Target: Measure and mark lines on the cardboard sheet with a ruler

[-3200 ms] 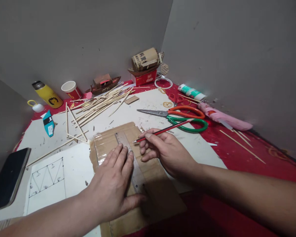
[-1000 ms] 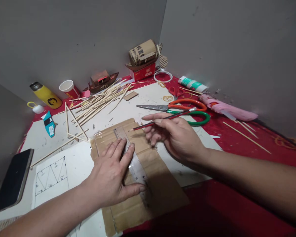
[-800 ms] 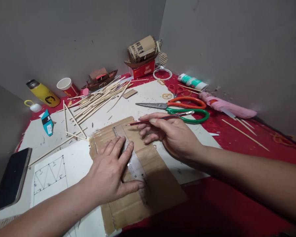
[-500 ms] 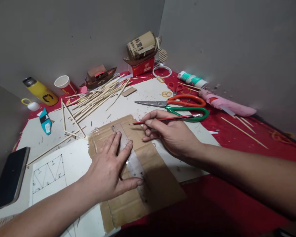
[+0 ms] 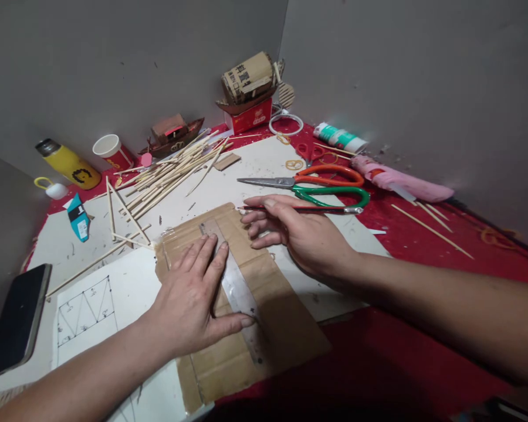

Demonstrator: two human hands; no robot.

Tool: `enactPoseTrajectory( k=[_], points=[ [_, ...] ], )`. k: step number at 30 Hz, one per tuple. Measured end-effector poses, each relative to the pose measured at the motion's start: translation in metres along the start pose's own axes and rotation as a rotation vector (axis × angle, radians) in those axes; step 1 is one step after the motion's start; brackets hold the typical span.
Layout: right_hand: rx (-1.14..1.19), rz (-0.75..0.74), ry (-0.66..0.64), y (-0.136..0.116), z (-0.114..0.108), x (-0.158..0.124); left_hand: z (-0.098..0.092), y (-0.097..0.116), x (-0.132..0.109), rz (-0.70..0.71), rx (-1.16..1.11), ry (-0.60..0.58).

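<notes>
My left hand [image 5: 193, 305] lies flat with its fingers spread, open, and presses a metal ruler [image 5: 237, 293] onto a brown cardboard sheet [image 5: 281, 328]. My right hand [image 5: 299, 234] rests at the cardboard's far right edge. Its thumb and index finger are on a red pencil [image 5: 317, 208], which lies almost flat, tip pointing left, just in front of the scissors [image 5: 317, 181]. The other fingers curl loosely over the cardboard edge.
A white paper with a truss drawing [image 5: 85, 310] lies left of the cardboard, and a phone [image 5: 13, 322] sits at the far left. Several wooden sticks [image 5: 171, 170], a yellow bottle [image 5: 68, 164], a paper cup [image 5: 110, 149], model boats [image 5: 171, 132], a glue tube [image 5: 338, 138] and a pink bundle [image 5: 400, 184] line the back and right.
My right hand has lowered the pencil from a raised slant to nearly flat by the scissors. My left hand has stayed on the ruler. The view has shifted slightly.
</notes>
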State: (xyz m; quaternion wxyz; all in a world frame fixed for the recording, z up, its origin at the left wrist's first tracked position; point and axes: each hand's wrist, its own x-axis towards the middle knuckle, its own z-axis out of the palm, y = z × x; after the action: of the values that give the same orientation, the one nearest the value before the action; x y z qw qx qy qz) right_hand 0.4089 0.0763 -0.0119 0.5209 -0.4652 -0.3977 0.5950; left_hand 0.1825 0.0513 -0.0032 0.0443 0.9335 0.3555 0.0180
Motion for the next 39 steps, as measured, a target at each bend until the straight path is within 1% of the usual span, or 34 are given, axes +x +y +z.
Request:
enactPoseTrajectory(
  k=[4,10,16,24,28,32,35,39],
  points=[
    [-0.018,-0.028,-0.019,0.001,-0.001,0.0,-0.001,-0.001,0.001,0.016,0.002,0.007],
    [-0.034,-0.025,0.022,-0.004,0.003,-0.001,-0.002,-0.003,0.001,0.015,-0.01,0.006],
    [-0.039,-0.013,0.044,-0.011,0.007,-0.003,-0.003,-0.005,0.001,-0.022,-0.028,-0.033],
    [-0.039,-0.047,0.089,-0.016,0.006,0.0,-0.018,-0.003,0.01,-0.063,0.028,-0.127],
    [-0.06,-0.03,0.095,-0.018,0.006,-0.001,-0.023,-0.001,0.021,-0.071,0.059,-0.136],
    [-0.055,-0.026,0.093,-0.015,0.006,0.0,-0.021,0.001,0.031,-0.042,0.014,-0.126],
    [-0.044,-0.025,0.09,-0.015,0.005,0.001,-0.017,0.001,0.033,-0.025,-0.021,-0.125],
    [-0.056,-0.007,0.1,-0.017,0.005,0.001,-0.011,0.001,0.033,0.0,-0.001,-0.069]
  ],
)
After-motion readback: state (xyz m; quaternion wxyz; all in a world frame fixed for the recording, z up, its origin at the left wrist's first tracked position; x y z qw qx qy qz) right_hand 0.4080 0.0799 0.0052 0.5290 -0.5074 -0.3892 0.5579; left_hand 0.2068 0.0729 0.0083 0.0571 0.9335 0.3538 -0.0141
